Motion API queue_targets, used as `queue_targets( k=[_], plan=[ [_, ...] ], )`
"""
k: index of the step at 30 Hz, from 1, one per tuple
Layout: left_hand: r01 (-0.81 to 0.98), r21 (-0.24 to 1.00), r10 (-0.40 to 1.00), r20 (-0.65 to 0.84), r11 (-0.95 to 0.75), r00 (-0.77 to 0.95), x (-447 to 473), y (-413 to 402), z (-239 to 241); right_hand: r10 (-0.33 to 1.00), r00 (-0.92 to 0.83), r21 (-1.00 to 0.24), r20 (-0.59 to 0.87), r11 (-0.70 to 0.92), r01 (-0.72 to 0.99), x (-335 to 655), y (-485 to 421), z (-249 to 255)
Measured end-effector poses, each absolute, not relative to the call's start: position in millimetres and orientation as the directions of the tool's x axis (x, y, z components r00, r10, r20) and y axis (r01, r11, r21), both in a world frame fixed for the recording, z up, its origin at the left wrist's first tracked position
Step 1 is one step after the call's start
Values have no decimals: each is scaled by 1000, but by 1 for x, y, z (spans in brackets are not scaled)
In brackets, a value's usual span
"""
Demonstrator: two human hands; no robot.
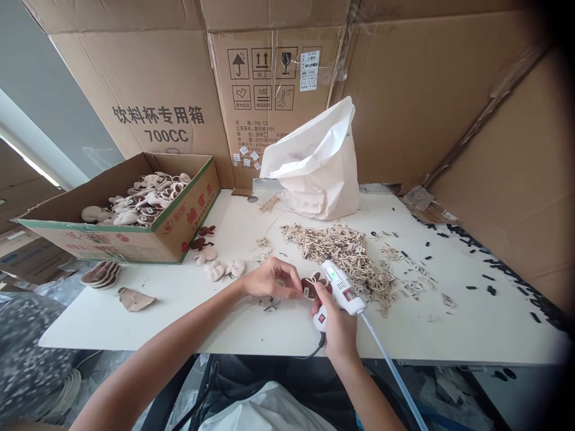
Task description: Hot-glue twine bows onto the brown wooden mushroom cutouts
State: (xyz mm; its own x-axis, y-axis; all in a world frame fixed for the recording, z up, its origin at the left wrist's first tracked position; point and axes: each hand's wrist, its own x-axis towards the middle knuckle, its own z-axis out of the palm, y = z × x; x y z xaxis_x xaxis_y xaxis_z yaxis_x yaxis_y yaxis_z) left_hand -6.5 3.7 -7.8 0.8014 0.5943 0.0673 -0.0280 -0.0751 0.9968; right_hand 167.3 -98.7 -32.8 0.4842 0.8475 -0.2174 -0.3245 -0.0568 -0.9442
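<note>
My right hand [341,329] is wrapped round a white hot glue gun [336,281] with a lit green light and a long clear glue stick [395,371] out of its back. Its thumb also rests against a small brown felt piece [309,288] with a white label and a pale loop. The fingertips of my left hand [276,278] close on the left edge of that felt piece. Just past the hands lies a heap of short beige cord loops [332,254]. Several cream and brown felt pieces [215,270] lie left of my left hand.
An open cardboard box [179,227] of similar felt pieces stands at the left, beside a brown stack [101,274] and a torn cardboard scrap [135,299]. A white bag [318,179] stands at the back. Black bits [490,290] are scattered at the right; cardboard walls [404,108] enclose the table.
</note>
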Motion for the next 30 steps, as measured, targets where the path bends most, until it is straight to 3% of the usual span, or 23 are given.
queue_targets(
  k=[9, 15, 21, 23, 27, 30],
  plan=[
    [-63, 998, 699, 66, -30, 712, -3, 7, -13, 851, 486, -947, -199, -40, -318, 167, -98, -32],
    [79, 980, 939, 149, -182, 311, -2, 15, -19, 846, 497, -946, -193, -26, -322, 167, -98, -31],
    [310, 876, 927, 372, -370, 54, -5, 19, -20, 840, 507, -946, -191, -20, -323, 167, -98, -32],
    [299, 864, 913, 396, -405, 92, -4, 17, -18, 838, 510, -944, -194, -19, -328, 167, -97, -32],
    [237, 892, 876, 273, -386, 397, 0, 8, -12, 836, 512, -941, -198, -16, -339, 167, -97, -32],
    [156, 895, 793, 275, -417, 544, 1, 0, -9, 833, 514, -937, -207, -16, -350, 167, -96, -32]
  ],
)
